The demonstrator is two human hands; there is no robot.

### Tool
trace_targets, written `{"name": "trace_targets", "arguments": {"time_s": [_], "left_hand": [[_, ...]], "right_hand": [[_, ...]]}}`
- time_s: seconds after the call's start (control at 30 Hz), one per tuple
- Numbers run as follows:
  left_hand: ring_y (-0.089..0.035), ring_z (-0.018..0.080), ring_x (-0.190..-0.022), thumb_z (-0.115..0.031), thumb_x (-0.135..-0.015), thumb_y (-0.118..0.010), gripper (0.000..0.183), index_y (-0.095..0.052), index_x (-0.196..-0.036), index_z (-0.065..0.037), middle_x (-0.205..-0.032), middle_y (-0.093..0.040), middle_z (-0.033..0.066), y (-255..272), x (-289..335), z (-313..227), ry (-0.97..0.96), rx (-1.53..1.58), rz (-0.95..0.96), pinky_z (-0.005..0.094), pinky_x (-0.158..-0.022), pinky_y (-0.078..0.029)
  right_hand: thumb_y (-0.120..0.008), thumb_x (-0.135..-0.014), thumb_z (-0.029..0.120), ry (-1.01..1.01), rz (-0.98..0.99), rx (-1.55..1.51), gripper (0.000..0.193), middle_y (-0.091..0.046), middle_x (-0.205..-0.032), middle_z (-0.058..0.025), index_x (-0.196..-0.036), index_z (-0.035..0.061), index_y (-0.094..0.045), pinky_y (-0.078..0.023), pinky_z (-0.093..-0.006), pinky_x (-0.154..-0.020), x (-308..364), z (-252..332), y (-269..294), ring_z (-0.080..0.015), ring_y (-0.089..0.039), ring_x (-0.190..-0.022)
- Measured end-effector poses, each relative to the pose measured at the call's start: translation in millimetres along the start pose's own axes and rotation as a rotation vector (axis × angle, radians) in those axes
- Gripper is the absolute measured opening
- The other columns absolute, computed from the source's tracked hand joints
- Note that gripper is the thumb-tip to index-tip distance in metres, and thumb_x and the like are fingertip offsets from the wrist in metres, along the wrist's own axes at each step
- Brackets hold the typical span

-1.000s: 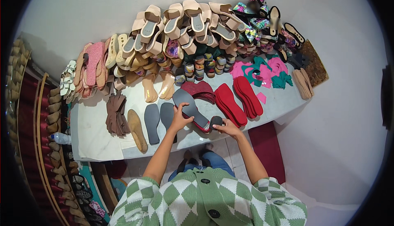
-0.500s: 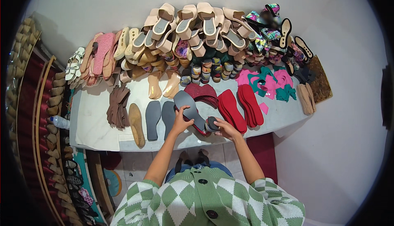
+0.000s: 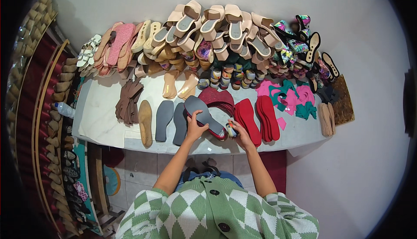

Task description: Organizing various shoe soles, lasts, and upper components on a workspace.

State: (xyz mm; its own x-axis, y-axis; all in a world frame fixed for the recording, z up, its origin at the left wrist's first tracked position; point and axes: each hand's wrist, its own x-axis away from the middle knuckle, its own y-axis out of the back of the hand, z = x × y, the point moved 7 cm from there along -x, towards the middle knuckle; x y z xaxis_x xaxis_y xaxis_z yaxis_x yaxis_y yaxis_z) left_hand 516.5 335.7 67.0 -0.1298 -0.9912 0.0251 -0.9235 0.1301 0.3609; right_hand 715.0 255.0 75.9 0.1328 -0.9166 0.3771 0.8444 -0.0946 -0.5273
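My left hand [image 3: 196, 127] is closed round the middle of a sandal [image 3: 198, 108] with a grey sole facing up and dark red material along its edge. Between the fingers of my right hand [image 3: 244, 135] is a small block heel [image 3: 231, 128] with a multicoloured patterned side. The heel is close to the lower right end of the sandal; whether they touch I cannot tell. A fan of dark red uppers [image 3: 218, 97] lies just behind the sandal. To its left lie grey soles [image 3: 164, 121], one partly hidden by my left hand. Red soles [image 3: 246, 119] lie right of my right hand.
Several beige heeled sandals [image 3: 210, 19] are piled along the wall, with more patterned heels [image 3: 226, 75] in front. Brown strips [image 3: 129, 104] and a wooden shoe last [image 3: 145, 124] lie left. Pink and green scraps [image 3: 304, 95] lie right. The table's front edge [image 3: 208, 150] is near my forearms.
My right hand has turned the heel, so its patterned side shows where its dark end face showed before. The left hand keeps its grip on the sandal, which is about where it was.
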Motion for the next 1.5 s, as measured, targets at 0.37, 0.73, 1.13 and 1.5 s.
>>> {"name": "trace_targets", "arguments": {"time_s": [0.37, 0.73, 1.13, 1.5], "left_hand": [[-0.044, 0.0382, -0.105, -0.015, -0.061, -0.072, 0.067, -0.042, -0.121, -0.018, -0.112, -0.038, 0.0203, -0.9, 5.5, -13.2, -0.052, -0.020, -0.026, 0.0401, -0.093, -0.036], [-0.042, 0.0366, -0.111, -0.016, -0.060, -0.075, 0.073, -0.040, -0.123, -0.018, -0.116, -0.038, 0.0208, -1.1, 7.0, -4.5, -0.039, 0.004, -0.026, 0.0410, -0.095, -0.035], [-0.035, 0.0369, -0.114, -0.025, -0.055, -0.083, 0.093, -0.028, -0.130, -0.014, -0.124, -0.035, 0.0210, -10.6, 10.7, -7.5, -0.043, -0.055, 0.027, 0.0415, -0.096, -0.033], [-0.034, 0.0393, -0.115, -0.019, -0.056, -0.082, 0.094, -0.025, -0.131, -0.017, -0.123, -0.033, 0.0240, -9.2, 12.1, -6.2, -0.075, -0.038, 0.020, 0.0432, -0.096, -0.034]], "right_hand": [[-0.077, -0.067, 0.019, 0.559, -0.203, 1.062, 0.055, -0.060, -0.104, -0.0111, -0.115, 0.0015, -0.055, -0.048, -0.0299, -0.078, 18.3, 36.3, -31.0, -0.0195, -0.060, -0.093], [-0.077, -0.066, 0.021, 0.594, -0.243, 1.094, 0.054, -0.060, -0.104, -0.0171, -0.111, -0.0017, -0.057, -0.047, -0.0341, -0.081, 24.6, 30.0, -45.0, -0.0287, -0.060, -0.094], [-0.078, -0.066, 0.020, 0.601, -0.275, 1.026, 0.053, -0.061, -0.104, -0.0159, -0.110, -0.0014, -0.058, -0.046, -0.0323, -0.084, 22.9, 24.8, -41.2, -0.0252, -0.060, -0.096], [-0.078, -0.066, 0.022, 0.610, -0.307, 1.102, 0.053, -0.061, -0.104, -0.0160, -0.109, -0.0016, -0.058, -0.047, -0.0329, -0.083, 25.8, 25.5, -52.3, -0.0273, -0.061, -0.097]]}}
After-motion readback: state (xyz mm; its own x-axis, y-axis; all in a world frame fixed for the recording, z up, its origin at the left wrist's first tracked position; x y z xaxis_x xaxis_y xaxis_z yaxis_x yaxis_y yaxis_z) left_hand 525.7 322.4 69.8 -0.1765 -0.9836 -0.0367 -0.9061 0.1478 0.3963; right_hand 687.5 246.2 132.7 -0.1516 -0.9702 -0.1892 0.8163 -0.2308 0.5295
